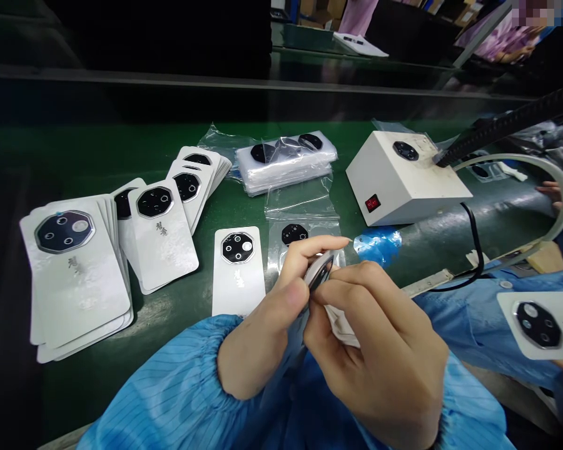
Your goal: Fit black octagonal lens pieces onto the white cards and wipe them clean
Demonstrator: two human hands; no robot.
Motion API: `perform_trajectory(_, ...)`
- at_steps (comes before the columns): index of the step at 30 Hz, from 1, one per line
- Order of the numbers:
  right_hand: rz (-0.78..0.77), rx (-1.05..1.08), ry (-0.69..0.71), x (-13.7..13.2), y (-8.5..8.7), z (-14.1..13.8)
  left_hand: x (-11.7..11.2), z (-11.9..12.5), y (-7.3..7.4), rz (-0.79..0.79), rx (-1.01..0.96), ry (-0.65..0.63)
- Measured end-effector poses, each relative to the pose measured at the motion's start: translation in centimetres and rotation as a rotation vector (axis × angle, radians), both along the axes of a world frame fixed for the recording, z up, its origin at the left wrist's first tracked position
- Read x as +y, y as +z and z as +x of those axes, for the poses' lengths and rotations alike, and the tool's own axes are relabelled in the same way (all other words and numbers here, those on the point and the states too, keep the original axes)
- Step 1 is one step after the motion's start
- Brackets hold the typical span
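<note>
My left hand (272, 312) and my right hand (380, 350) are closed together on one white phone back cover (319, 270), held edge-on near my chest so only its rim and dark camera ring show. My right hand also seems to pinch a white cloth (340, 325) under its fingers. Just beyond my hands a single white back cover (238, 270) lies flat on the green belt (122, 156). A clear bag with a black camera ring (294, 234) lies next to it.
Fanned stacks of white back covers (75, 275) sit at the left. A pile of bagged covers (286, 159) lies further back. A white box with a red switch (403, 178) stands at the right, beside blue film (378, 244). Another person's hand holds a cover (542, 322).
</note>
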State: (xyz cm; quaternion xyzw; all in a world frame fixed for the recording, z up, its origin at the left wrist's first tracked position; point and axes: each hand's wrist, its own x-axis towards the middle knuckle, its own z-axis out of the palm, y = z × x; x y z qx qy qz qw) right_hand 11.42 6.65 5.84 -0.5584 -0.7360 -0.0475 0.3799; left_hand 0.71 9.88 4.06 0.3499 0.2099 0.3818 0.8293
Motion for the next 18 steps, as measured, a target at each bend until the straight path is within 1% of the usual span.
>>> perform_trajectory(5,0.012,-0.021,-0.011,-0.1,0.1,-0.1,-0.3,0.3,0.2,-0.056,-0.078,0.011)
perform_trajectory(8,0.060,-0.058,-0.025,-0.2,-0.3,-0.1,-0.4,0.3,0.2,-0.090,-0.125,0.029)
perform_trajectory(11,0.095,-0.088,0.007,-0.2,-0.8,0.0,-0.3,0.4,0.1,-0.143,-0.180,0.000)
perform_trajectory(18,0.087,-0.065,0.020,-0.3,-0.9,0.2,0.0,0.3,-0.2,-0.090,-0.145,-0.025)
